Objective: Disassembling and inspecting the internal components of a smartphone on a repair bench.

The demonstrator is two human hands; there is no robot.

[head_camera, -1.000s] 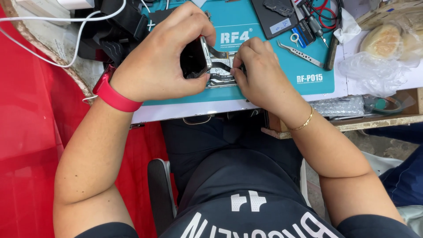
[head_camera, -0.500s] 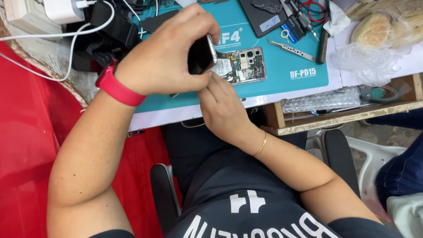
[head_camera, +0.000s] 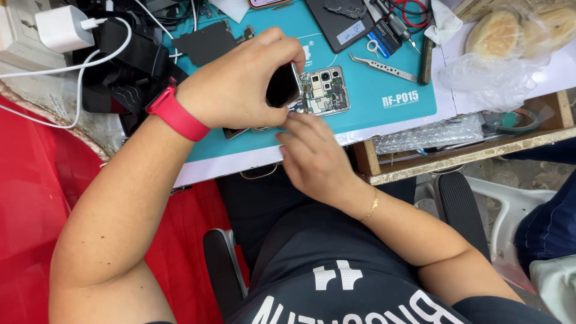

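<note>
- Left hand [head_camera: 237,84], fingers clamped on glossy black phone panel [head_camera: 283,86], tilted up over teal rubber work mat [head_camera: 384,111].
- Opened phone body [head_camera: 321,91], circuit board and camera modules exposed, flat on mat.
- Right hand [head_camera: 312,157] at table edge, fingers loosely together, empty.

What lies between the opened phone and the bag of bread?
In the head view, metal tweezers and a dark tool lie on the teal mat between the opened phone and bread bag.

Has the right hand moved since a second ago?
Yes. The right hand has come off the opened phone and drawn back toward the body, to the near edge of the teal mat.
</note>
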